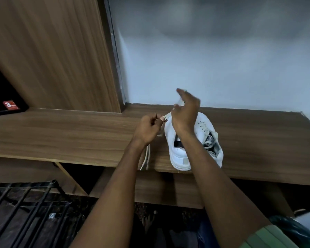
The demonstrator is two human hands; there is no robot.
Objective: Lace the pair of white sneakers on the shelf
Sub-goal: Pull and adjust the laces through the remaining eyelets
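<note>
The wooden shelf (61,136) runs across the middle of the view. On it, at about 4 o'clock from the centre, stand the two white sneakers (179,154) side by side, heels at the front edge. The right hand (185,113) is above their toes, fingers curled; it seems to pinch the lace (166,116). At 9 o'clock from it, the left hand (149,128) pinches the same lace, whose ends hang over the shelf edge.

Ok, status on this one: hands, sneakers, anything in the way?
Left hand pinches the lace; right hand raised over the near sneaker, grip unclear. Far sneaker partly laced. Nothing blocking on the shelf.
</note>
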